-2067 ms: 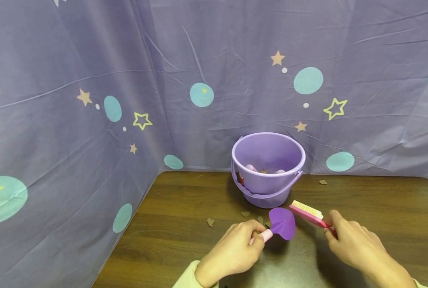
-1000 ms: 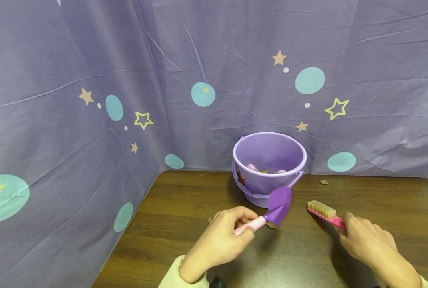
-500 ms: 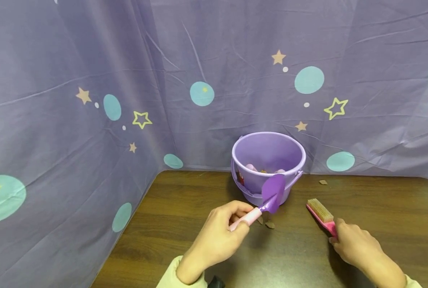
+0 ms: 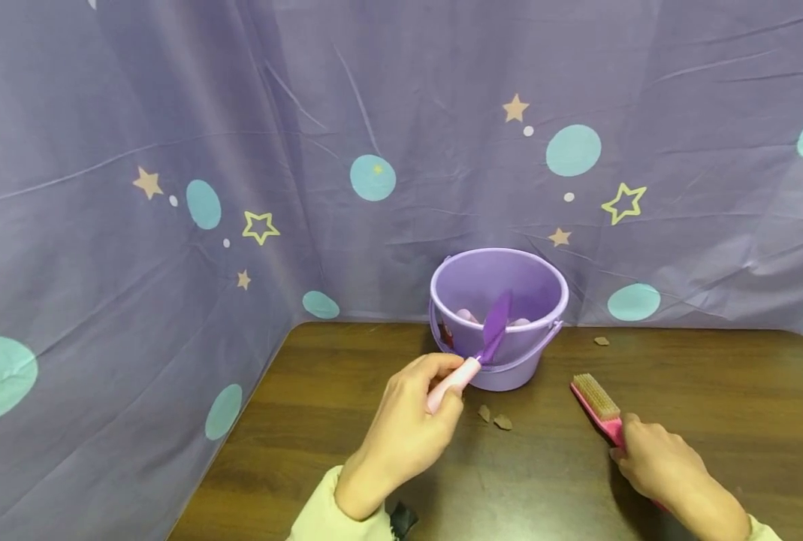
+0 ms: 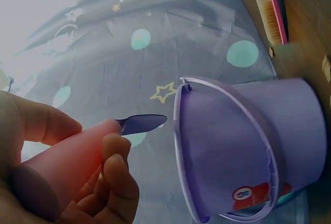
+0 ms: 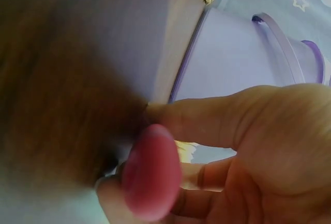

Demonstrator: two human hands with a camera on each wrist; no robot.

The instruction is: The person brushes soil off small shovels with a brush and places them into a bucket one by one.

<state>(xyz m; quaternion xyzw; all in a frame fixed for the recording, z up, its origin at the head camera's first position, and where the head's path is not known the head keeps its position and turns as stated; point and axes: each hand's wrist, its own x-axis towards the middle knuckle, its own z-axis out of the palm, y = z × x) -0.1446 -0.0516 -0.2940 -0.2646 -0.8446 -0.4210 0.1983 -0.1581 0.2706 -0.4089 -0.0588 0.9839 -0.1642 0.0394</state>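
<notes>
In the head view my left hand (image 4: pixel 401 428) grips the pale pink handle of a toy shovel (image 4: pixel 496 323). The shovel's purple blade is tilted up and overlaps the near rim of a lilac bucket (image 4: pixel 502 381). From the left wrist the thumb and fingers wrap the handle (image 5: pixel 77 157), with the blade pointing at the bucket's rim. To the right, my right hand (image 4: pixel 665 458) holds a pink brush (image 4: pixel 596 398) by its handle, bristles facing up, low over the table. In the right wrist view the brush's rounded handle end (image 6: pixel 152 175) shows between thumb and fingers.
Two brown flakes (image 4: pixel 502 422) lie on the wooden table (image 4: pixel 712 391) in front of the bucket. Another flake (image 4: pixel 601 341) lies near the back edge. Pale pink rounded things (image 4: pixel 466 315) sit inside the bucket. A patterned purple curtain (image 4: pixel 442 150) hangs behind and at the left.
The shovel has risen from low over the table, past the bucket's front, to its rim, its blade turning edge-on. The brush has moved right, away from the shovel, and its bristles have turned upward.
</notes>
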